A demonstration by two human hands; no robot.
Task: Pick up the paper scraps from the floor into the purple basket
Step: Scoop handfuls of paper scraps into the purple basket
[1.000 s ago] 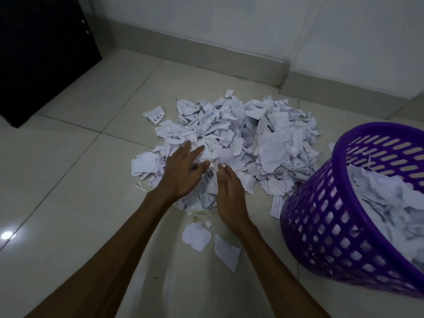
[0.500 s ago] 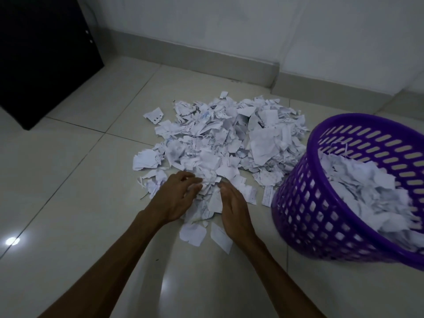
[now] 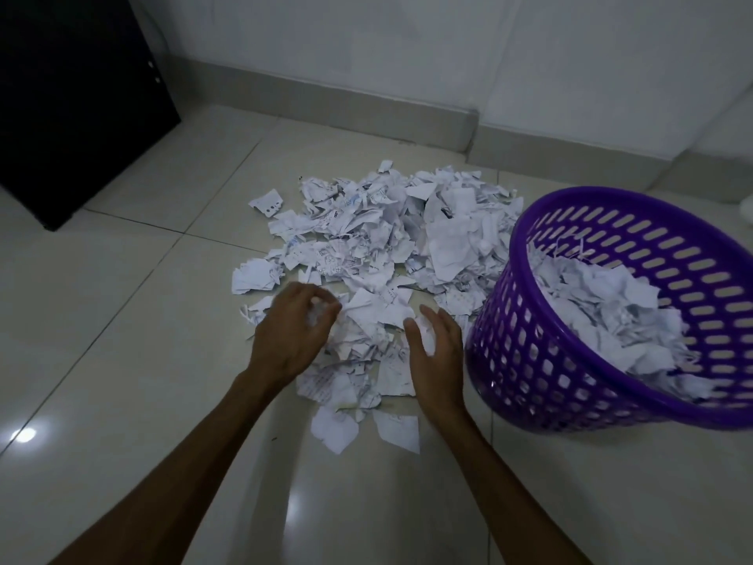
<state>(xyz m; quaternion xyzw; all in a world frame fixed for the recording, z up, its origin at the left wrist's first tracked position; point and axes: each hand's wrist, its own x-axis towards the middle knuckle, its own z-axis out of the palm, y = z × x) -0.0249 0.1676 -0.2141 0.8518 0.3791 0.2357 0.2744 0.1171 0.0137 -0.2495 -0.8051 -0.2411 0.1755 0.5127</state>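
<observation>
While much loose paper remains on the tiles, noted as follows: purple basket (image 3: 529,344), part-filled; paper scraps (image 3: 379,246) heaped just left of basket; right hand (image 3: 438,352), nearer the basket, fingers apart, cupped against the near scraps; left hand (image 3: 295,336), farther left, curled round a bunch of scraps.

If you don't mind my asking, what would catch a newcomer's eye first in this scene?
First, the big heap of torn white paper scraps spread over the pale floor tiles near the wall. Next, the bright purple basket at the right, tilted toward the heap and already holding plenty of scraps. In front, the left hand grips some scraps while the right hand cups the heap's near edge.
</observation>
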